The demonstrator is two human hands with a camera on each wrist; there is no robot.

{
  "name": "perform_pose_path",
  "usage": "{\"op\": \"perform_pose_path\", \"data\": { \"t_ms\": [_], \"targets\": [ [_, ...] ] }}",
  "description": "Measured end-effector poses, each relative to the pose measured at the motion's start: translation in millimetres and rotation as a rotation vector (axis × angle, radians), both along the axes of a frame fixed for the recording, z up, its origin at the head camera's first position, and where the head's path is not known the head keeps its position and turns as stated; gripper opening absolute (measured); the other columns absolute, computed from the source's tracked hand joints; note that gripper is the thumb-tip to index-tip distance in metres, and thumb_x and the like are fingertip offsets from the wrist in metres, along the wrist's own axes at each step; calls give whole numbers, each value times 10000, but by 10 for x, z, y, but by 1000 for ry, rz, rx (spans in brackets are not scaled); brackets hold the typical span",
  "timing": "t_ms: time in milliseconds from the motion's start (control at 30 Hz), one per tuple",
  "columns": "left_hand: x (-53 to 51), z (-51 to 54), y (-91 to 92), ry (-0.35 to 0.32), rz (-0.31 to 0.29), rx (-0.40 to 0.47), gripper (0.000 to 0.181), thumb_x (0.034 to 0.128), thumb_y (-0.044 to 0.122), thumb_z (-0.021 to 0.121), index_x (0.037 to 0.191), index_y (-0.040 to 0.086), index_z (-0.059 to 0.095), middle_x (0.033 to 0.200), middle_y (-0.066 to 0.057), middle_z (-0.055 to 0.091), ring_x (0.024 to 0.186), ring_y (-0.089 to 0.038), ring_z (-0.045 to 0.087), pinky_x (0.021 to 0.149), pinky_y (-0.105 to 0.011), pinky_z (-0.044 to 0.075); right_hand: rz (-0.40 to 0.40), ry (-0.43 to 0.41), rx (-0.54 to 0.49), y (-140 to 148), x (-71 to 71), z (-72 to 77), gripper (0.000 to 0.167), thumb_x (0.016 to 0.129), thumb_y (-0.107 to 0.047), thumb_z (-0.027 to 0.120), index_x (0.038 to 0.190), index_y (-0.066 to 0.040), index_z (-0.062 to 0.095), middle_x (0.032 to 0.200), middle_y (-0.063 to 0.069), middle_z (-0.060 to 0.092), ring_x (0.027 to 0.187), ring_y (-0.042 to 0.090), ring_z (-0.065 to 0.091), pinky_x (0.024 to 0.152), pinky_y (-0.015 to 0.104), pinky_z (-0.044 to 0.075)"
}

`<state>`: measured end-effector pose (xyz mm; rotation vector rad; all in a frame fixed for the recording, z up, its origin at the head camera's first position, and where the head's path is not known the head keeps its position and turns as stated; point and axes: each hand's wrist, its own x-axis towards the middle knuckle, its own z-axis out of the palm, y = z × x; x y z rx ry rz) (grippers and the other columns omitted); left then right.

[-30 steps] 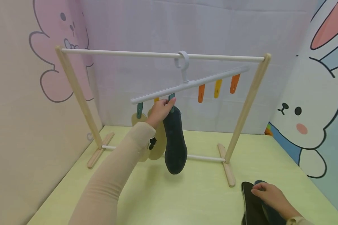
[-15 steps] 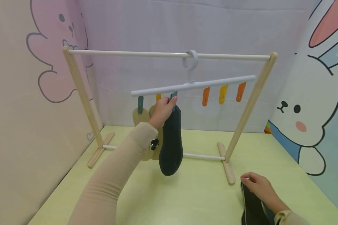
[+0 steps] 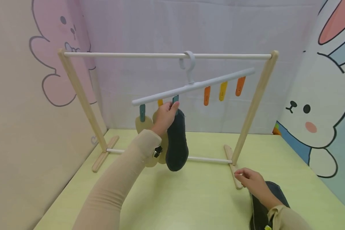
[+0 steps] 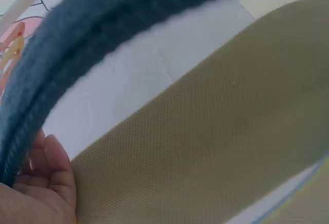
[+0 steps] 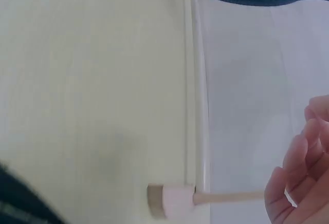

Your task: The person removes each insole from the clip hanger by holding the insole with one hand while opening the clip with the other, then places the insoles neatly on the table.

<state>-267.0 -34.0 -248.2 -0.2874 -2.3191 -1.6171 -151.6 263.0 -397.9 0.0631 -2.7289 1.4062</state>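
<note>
Navy fabric is filling my attention: one insole [image 3: 177, 143] is hanging just below and to the right of the left hand [image 3: 164, 116], its long axis running almost straight down. That hand is pinching the teal clip [image 3: 175, 98] at the insole's top, under the low end of the tilting hanger [image 3: 218, 79]. I'm seeing a tan insole [image 4: 205, 121] hanging close by on the left. The right hand [image 3: 254, 183] is hovering low near the rack's right foot [image 3: 228, 151], fingers loosely curled and holding nothing. I'm judging that the key relation is down there: the dark pieces [image 3: 258, 215] on the table are lying under and behind that hand, running roughly away from the person, while the fingertips are pointing left, off them. The right hand is sitting far nearer to them than the left; whether its wrist is touching them, I'm not able to tell.
</note>
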Motion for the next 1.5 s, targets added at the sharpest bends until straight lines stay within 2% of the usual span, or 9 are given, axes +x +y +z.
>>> {"op": "perform_pose_path", "data": {
  "t_ms": [233, 433, 600, 733, 967, 1067, 1200, 1367, 1500],
  "targets": [
    [29, 57, 37, -75, -60, -5, 346, 1007, 327, 502, 774, 73, 469, 661, -7, 358, 591, -131, 322, 559, -258, 270, 82, 83, -89, -326, -128, 147, 187, 946, -74, 591, 1048, 81, 616, 679, 3, 512, 610, 103, 474, 568, 268, 414],
    [45, 109, 63, -142, -123, 36, 348, 1012, 307, 493, 770, 59, 459, 668, -25, 336, 591, -141, 299, 564, -265, 270, 87, 137, -113, -591, -312, 319, 250, 972, -104, 563, 1136, 84, 584, 800, 44, 567, 703, 131, 499, 619, 260, 427],
    [36, 128, 116, -187, -135, 36, 350, 1012, 306, 492, 767, 58, 456, 680, -26, 327, 620, -146, 309, 582, -266, 272, 121, 113, -127, -804, -425, 425, 349, 1001, -162, 522, 1254, 78, 528, 1095, 216, 604, 999, 303, 560, 860, 383, 459],
    [20, 127, 165, -209, -145, 43, 337, 1012, 314, 491, 798, 55, 475, 698, -27, 332, 641, -152, 324, 595, -272, 279, 171, 70, -219, -975, -504, 478, 390, 1012, -190, 501, 1286, 87, 498, 1245, 264, 562, 1181, 381, 508, 1009, 492, 375],
    [3, 200, 248, -275, -159, 74, 368, 990, 374, 520, 790, 72, 454, 716, -24, 370, 648, -156, 386, 678, -279, 346, 192, 110, -269, -1208, -533, 524, 271, 975, -149, 570, 1088, 96, 596, 961, 172, 668, 871, 222, 601, 829, 361, 480],
    [-30, 227, 297, -285, -184, 167, 320, 991, 372, 515, 999, 54, 555, 922, -59, 540, 826, -192, 587, 892, -306, 417, 203, 124, -284, -1237, -510, 521, 239, 966, -114, 579, 1048, 110, 593, 902, 163, 670, 800, 180, 595, 784, 324, 485],
    [-76, 215, 363, -229, -187, 222, 412, 995, 338, 516, 1302, 64, 521, 1238, -148, 572, 1104, -262, 588, 1035, -385, 358, 222, 136, -287, -1243, -490, 529, 236, 964, -100, 578, 1059, 116, 588, 903, 169, 671, 792, 169, 597, 778, 311, 489],
    [-89, 164, 408, -191, -125, 164, 387, 975, 357, 547, 1152, 18, 612, 1053, -97, 648, 1041, -204, 538, 917, -338, 394, 248, 161, -263, -1245, -471, 534, 229, 956, -85, 586, 1059, 119, 583, 886, 168, 660, 780, 181, 576, 763, 316, 489],
    [-77, 145, 435, -196, -82, 180, 361, 959, 379, 572, 899, 25, 610, 836, -11, 501, 863, -170, 435, 768, -307, 336, 217, 178, -238, -1230, -485, 528, 212, 953, -82, 590, 1044, 109, 597, 874, 164, 662, 774, 182, 575, 758, 322, 486]
  ]
}}
